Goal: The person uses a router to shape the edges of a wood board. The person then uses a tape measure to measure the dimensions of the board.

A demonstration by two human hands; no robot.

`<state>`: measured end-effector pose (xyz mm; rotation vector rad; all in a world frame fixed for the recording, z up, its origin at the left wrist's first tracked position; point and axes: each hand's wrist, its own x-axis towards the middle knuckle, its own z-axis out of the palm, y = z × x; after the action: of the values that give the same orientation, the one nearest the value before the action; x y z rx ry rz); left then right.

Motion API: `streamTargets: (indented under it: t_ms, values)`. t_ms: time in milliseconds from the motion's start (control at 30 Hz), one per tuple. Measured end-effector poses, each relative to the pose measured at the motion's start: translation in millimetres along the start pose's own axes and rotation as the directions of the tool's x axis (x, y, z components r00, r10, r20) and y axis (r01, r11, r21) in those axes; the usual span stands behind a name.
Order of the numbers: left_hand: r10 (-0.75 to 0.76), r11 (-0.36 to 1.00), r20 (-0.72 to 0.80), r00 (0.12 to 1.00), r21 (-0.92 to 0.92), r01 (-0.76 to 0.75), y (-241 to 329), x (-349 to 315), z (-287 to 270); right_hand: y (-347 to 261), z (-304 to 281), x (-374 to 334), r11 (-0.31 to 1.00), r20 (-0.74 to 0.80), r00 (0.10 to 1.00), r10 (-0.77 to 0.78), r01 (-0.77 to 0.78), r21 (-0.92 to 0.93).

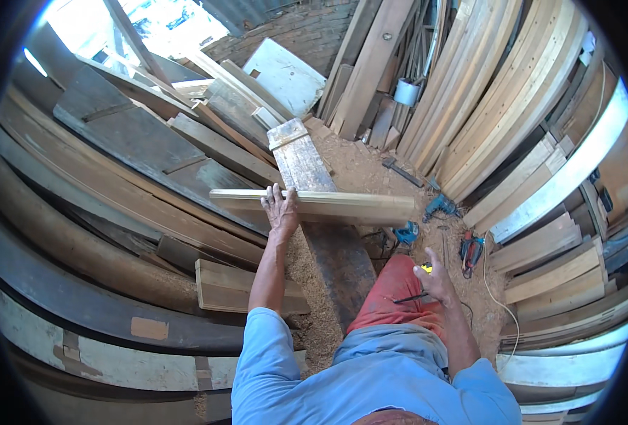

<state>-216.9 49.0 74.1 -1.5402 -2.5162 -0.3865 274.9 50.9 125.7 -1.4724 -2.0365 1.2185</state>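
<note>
A pale wooden board (pixel 349 210) stands on its long edge across a narrow, worn bench (pixel 335 262). Near its left end, my left hand (pixel 281 211) grips it, fingers over the top edge. My right hand (pixel 438 280), beside my right thigh, is closed around a small yellow and black tape measure (pixel 427 268). A thin dark stick (pixel 411 298), perhaps a pencil, juts out leftward from that same hand; its far end lies over my red trousers. Part of the right fingers is hidden by the small size of the view.
On the sawdust-covered floor to the right lie a hammer (pixel 402 172), a teal power tool (pixel 441 207) and a red and blue tool (pixel 472 251). Another teal tool (pixel 407 232) sits by the board's right end. Stacked planks (pixel 116 191) line the left; upright boards (pixel 519 92) lean at the right.
</note>
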Motion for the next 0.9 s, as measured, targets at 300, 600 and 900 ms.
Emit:
streamTargets:
  t_ms: [300, 600, 900]
  values:
    - [-0.05, 0.96, 0.036, 0.998, -0.273, 0.058, 43, -43, -3, -30, -4, 77, 0.99, -0.1, 0.986, -0.135, 0.13, -0.048]
    - [-0.31, 0.388, 0.191, 0.932, -0.869, 0.307, 136, -64, 10, -62, -12, 97, 0.979, 0.295, 0.943, -0.153, 0.184, -0.082]
    - [-0.541, 0.384, 0.343, 0.768, -0.712, 0.588, 163, -9, 7, -48, 18, 92, 0.977, 0.217, 0.957, -0.192, 0.208, -0.05]
